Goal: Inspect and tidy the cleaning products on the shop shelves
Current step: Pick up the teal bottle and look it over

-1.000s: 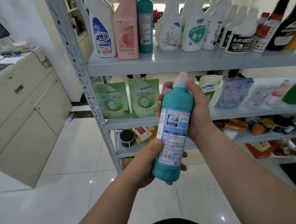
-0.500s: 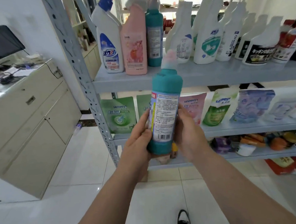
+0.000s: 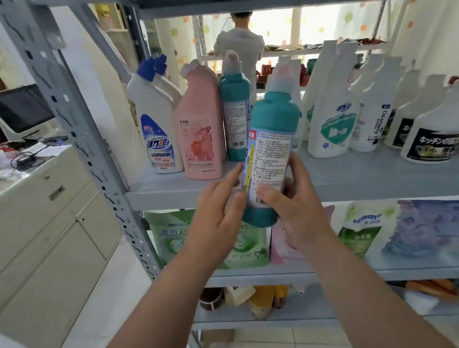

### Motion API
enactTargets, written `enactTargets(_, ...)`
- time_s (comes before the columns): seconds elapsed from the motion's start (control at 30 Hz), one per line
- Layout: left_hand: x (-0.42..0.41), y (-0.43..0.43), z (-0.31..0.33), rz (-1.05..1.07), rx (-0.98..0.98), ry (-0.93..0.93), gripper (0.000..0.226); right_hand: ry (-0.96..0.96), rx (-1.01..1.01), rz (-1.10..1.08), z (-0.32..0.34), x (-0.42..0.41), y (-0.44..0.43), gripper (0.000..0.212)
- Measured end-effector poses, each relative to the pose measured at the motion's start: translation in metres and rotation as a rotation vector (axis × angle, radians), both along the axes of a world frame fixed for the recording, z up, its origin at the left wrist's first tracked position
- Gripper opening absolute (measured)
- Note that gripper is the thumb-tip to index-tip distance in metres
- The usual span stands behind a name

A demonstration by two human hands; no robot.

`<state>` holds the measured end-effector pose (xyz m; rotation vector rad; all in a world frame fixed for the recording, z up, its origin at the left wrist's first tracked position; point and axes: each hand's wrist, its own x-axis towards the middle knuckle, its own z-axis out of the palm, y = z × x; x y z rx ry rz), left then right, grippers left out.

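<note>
Teal bottle (image 3: 270, 145) upright between the hands, in front of the shelf (image 3: 369, 178) edge, just right of a matching bottle (image 3: 235, 115): right hand (image 3: 296, 210) curled round its lower body, left hand (image 3: 215, 222) fingers straight, touching its left side.

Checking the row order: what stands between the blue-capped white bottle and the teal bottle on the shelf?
The pink bottle, in the head view: it stands between the white bottle and the teal bottle on the shelf.
</note>
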<state>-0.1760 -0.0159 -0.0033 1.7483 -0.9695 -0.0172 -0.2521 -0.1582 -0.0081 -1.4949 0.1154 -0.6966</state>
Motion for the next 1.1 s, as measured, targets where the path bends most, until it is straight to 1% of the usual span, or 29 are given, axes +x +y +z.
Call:
enactTargets(0.03,0.015,-0.001,-0.003,0.109,0.113,-0.145,0.054,0.008,-0.003,-0.017,0.004,0.006,-0.007,0.084)
enactTargets(0.1,0.048,-0.002,-0.016,0.307,0.366,-0.376,0.066,0.012,-0.036,-0.057,0.011,0.020,-0.019,0.086)
enactTargets(0.13,0.059,-0.003,-0.023,0.367,0.479,-0.464,0.067,0.014,-0.077,-0.083,0.013,0.027,-0.025,0.084)
enactTargets(0.2,0.072,-0.006,-0.037,0.398,0.618,-0.552,0.068,0.037,-0.169,-0.138,0.015,0.043,-0.036,0.083)
enactTargets(0.3,0.080,-0.006,-0.060,0.399,0.625,-0.650,0.067,0.079,-0.257,-0.190,0.011,0.065,-0.047,0.084)
enactTargets(0.4,0.085,-0.007,-0.073,0.438,0.569,-0.727,0.071,0.095,-0.313,-0.231,0.007,0.082,-0.049,0.083)
enactTargets(0.57,0.090,-0.009,-0.080,0.446,0.545,-0.749,0.077,0.108,-0.340,-0.287,0.003,0.101,-0.050,0.084)
enactTargets(0.73,0.092,-0.009,-0.083,0.447,0.562,-0.762,0.081,0.198,-0.437,-0.260,0.005,0.102,-0.042,0.077)
enactTargets(0.8,0.093,-0.010,-0.079,0.430,0.611,-0.734,0.084,0.255,-0.565,-0.278,0.007,0.097,-0.042,0.073)
enactTargets(0.87,0.091,-0.007,-0.075,0.414,0.673,-0.728,0.086,0.387,-0.755,-0.325,0.003,0.089,-0.043,0.065)
enactTargets(0.93,0.087,-0.004,-0.071,0.367,0.738,-0.691,0.089,0.525,-0.904,-0.391,-0.006,0.082,-0.043,0.063)
enactTargets(1.0,0.083,-0.004,-0.066,0.351,0.785,-0.673,0.092,0.577,-0.974,-0.443,-0.012,0.083,-0.042,0.066)
enactTargets(1.1,0.082,-0.005,-0.058,0.349,0.800,-0.672,0.095,0.612,-1.013,-0.484,-0.005,0.089,-0.040,0.069)
